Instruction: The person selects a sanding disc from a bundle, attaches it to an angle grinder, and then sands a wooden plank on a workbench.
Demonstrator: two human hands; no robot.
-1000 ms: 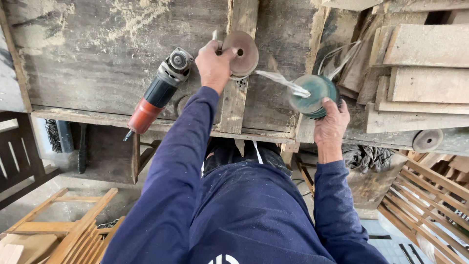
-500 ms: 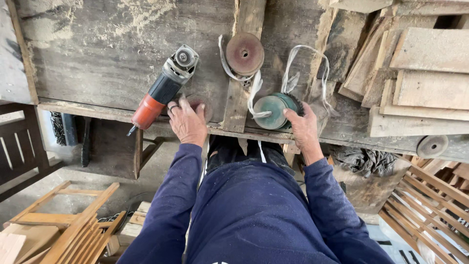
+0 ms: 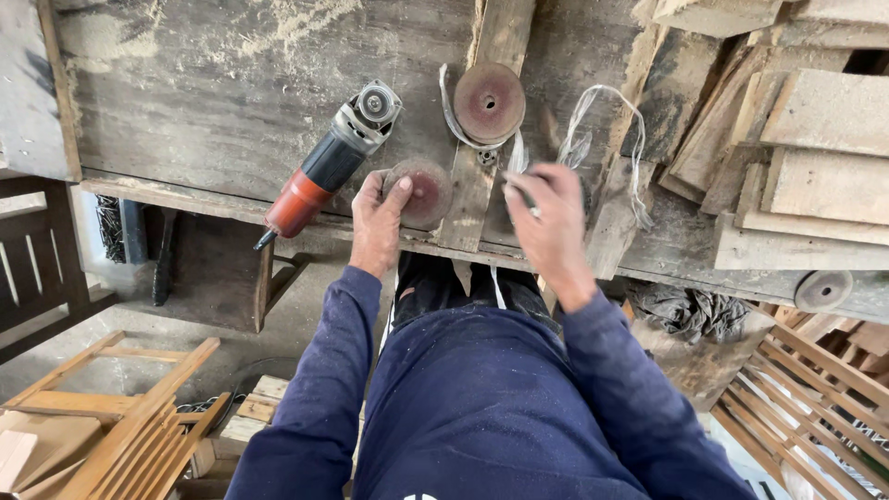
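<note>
Left hand (image 3: 378, 225) gripping worn reddish sanding disc (image 3: 421, 192) at edge of dusty workbench (image 3: 204, 102). Right hand (image 3: 546, 222) over strap loop (image 3: 607, 139), blurred, grip unclear. Angle grinder (image 3: 329, 162) lying just left of disc. Second disc (image 3: 489, 102) on plank (image 3: 495, 37) above. Stacked wood offcuts (image 3: 796, 139) at right.

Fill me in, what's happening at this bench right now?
A person in blue sleeves stands at a dusty wooden workbench. Their left hand grips a worn reddish round sanding disc at the bench edge, beside a red-and-black angle grinder. Their right hand hovers blurred over the bench. Another rusty-brown disc lies further back.
</note>
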